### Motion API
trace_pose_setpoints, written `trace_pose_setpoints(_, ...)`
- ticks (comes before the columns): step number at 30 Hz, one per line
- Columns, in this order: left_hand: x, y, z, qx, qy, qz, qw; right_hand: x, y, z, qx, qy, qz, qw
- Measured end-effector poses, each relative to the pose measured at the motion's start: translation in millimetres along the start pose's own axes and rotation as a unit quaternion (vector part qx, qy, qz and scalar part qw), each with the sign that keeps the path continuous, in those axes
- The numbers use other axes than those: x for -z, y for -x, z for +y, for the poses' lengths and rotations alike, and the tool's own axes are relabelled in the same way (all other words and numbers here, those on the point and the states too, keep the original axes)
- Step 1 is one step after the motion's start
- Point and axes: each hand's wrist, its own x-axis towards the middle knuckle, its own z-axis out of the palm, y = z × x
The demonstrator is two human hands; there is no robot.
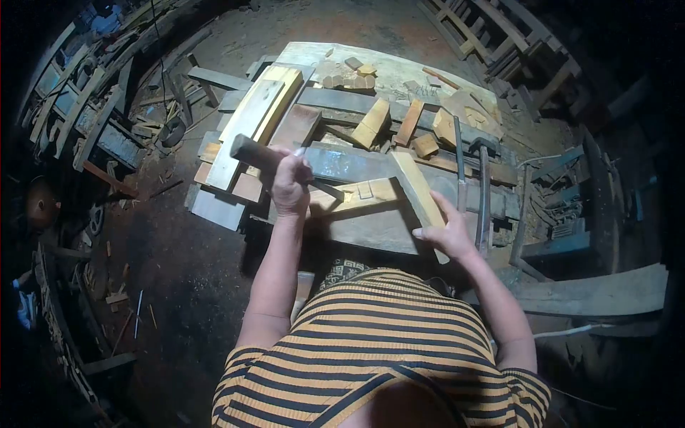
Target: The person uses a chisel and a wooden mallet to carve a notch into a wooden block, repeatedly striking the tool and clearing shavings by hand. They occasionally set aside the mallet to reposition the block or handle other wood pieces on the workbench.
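My left hand [291, 184] is closed round a chisel [257, 153] with a thick, dark wooden handle, held at a slant. Its blade reaches down to a pale piece of wood [382, 191], right at a small notch cut in it. Beside that notch, a rectangle is drawn in dark lines on the wood. In my right hand [451, 232] is a flat, light wooden bar [419, 189], gripped near its lower end and tilted up to the left. The bar's upper part overlaps the right end of the marked piece in this view.
A hammer [484, 164] and a long, thin tool [459, 146] lie on the bench to the right. Several wood blocks [371, 123] sit farther back. Long pale boards [250, 128] are stacked at the left. Timber and scraps [107, 107] line the floor around the bench.
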Motion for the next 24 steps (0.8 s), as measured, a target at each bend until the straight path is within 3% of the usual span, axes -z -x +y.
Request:
trace_pose_setpoints(4, -32.3, 19.4, 0.9, -0.087, -0.134, -0.065, 0.985, -5.3, 2.9, 30.3, -0.001, 0.054, -0.003, 0.999)
trace_pose_setpoints(6, -37.3, 18.3, -2.7, -0.134, -0.249, -0.111, 0.953, -3.8, 2.2, 32.9, 0.014, 0.070, -0.006, 0.997)
trace_pose_setpoints(9, -50.3, 25.2, -11.6, -0.130, -0.260, -0.144, 0.946, 3.5, 0.3, 22.1, -0.011, 0.070, -0.018, 0.997)
trace_pose_setpoints(10, -57.4, 32.2, -16.1, -0.108, -0.205, -0.158, 0.960, 11.0, -1.5, 12.5, 0.014, 0.069, -0.011, 0.997)
trace_pose_setpoints(12, -66.6, 35.8, -15.9, -0.251, -0.354, -0.243, 0.868, 26.3, -2.2, -33.5, 0.114, 0.060, 0.031, 0.991)
trace_pose_setpoints(13, -69.8, 38.1, -27.1, -0.237, -0.321, -0.258, 0.880, 33.0, 2.7, -69.7, 0.187, 0.049, 0.065, 0.979)
trace_pose_setpoints(15, -77.4, 43.3, -40.9, -0.207, -0.293, -0.294, 0.886, 34.1, 22.2, -127.0, 0.229, -0.082, 0.159, 0.957)
trace_pose_setpoints(16, -81.5, 46.9, -42.7, -0.192, -0.298, -0.316, 0.880, 41.0, 28.7, -134.0, 0.281, -0.113, 0.165, 0.939)
trace_pose_setpoints(17, -84.4, 51.0, -48.1, -0.235, -0.329, -0.279, 0.871, 42.7, 30.8, -129.5, 0.317, -0.120, 0.178, 0.924)
trace_pose_setpoints(18, -86.8, 53.2, -42.3, -0.203, -0.362, -0.308, 0.856, 43.8, 31.9, -121.5, 0.353, -0.126, 0.191, 0.907)
trace_pose_setpoints(20, -89.4, 53.9, -39.5, -0.200, -0.390, -0.311, 0.843, 44.5, 37.5, -99.4, 0.332, 0.014, 0.137, 0.933)
trace_pose_setpoints(21, -91.4, 54.7, -41.9, -0.203, -0.389, -0.299, 0.847, 55.1, 35.3, -113.1, 0.382, 0.363, 0.062, 0.848)
trace_pose_setpoints(23, -92.9, 56.4, -51.1, -0.225, -0.323, -0.296, 0.870, 51.5, 38.9, -109.4, 0.267, 0.183, 0.028, 0.946)
trace_pose_setpoints(24, -91.6, 54.5, -50.8, -0.241, -0.352, -0.298, 0.854, 58.0, 41.3, -116.8, 0.211, 0.081, 0.025, 0.974)
